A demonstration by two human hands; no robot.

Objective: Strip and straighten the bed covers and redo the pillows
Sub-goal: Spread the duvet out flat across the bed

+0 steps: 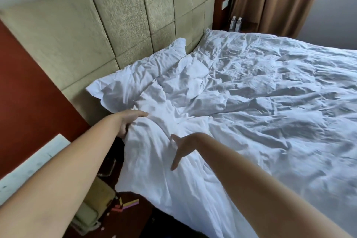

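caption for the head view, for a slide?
Left hand grips rumpled white duvet near pillow; right hand hovers open.

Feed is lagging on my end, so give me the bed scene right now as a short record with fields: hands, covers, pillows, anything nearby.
left hand: grips the near top corner of the duvet, fingers curled into the fabric
right hand: open, fingers straight, over the duvet edge; contact unclear
duvet: white, heavily wrinkled, covers the bed, near edge hangs over the side
pillow: white, creased, against the headboard, partly under the duvet
headboard: padded beige panels
bottles: two, on the far bedside stand
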